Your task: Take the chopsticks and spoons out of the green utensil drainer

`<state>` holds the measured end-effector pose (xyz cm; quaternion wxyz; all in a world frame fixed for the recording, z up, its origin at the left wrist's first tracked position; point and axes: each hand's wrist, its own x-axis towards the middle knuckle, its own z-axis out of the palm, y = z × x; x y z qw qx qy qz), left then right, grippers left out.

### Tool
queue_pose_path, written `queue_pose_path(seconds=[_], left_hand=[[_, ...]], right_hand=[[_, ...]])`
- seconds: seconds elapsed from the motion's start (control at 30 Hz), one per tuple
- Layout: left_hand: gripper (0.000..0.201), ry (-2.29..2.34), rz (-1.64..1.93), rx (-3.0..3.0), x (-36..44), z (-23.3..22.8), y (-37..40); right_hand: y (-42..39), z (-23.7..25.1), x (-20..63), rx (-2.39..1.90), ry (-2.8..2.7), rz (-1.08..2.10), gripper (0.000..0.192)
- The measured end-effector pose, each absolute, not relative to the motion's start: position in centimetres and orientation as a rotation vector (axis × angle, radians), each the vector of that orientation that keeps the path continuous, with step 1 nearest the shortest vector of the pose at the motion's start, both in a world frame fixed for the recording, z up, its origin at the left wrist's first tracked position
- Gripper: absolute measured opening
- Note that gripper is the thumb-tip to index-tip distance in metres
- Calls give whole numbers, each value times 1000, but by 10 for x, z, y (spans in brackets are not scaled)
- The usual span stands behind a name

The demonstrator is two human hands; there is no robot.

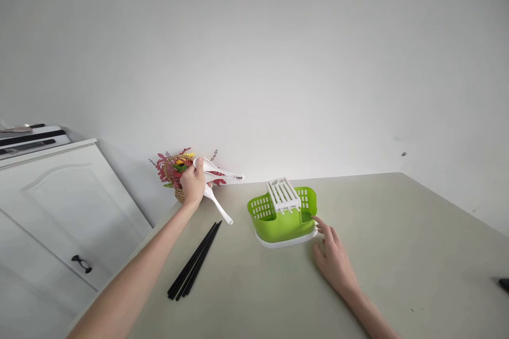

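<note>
White soup spoons point(218, 204) are gripped at their bowl end by my left hand point(193, 184), raised near the back of the table. Their handles fan out to the right, one pointing down. My right hand point(332, 259) is at the right end of a green cutlery holder point(282, 226), fingers apart and index fingertip at its low front rim. The holder has perforated sides, a white base tray and a white slotted rack point(283, 196) across its top. Black chopsticks point(194, 262) lie bunched on the table, left of the holder.
Behind my left hand stands a wicker basket point(179, 195) of red and yellow artificial flowers point(167, 167). The pale table point(246, 296) meets a white wall at the back. A white cabinet point(51, 212) is on the left; a dark object point(504, 284) is at the right edge.
</note>
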<state>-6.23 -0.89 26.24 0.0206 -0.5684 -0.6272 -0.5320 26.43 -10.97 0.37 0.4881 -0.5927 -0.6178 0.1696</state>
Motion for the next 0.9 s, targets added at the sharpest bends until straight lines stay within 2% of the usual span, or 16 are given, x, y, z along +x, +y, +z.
queue_pose_path(seconds=[0.4, 0.7, 0.9], left_hand=[[67, -2340, -1053, -2024, -112, 220, -20], [68, -2455, -517, -2449, -116, 170, -23], [69, -2466, -290, -2560, -112, 143, -18]], right_hand=[[-110, 1, 265, -1451, -1499, 437, 65], [-112, 2, 265, -1465, -1500, 450, 63], [-113, 5, 264, -1469, -1494, 441, 62]])
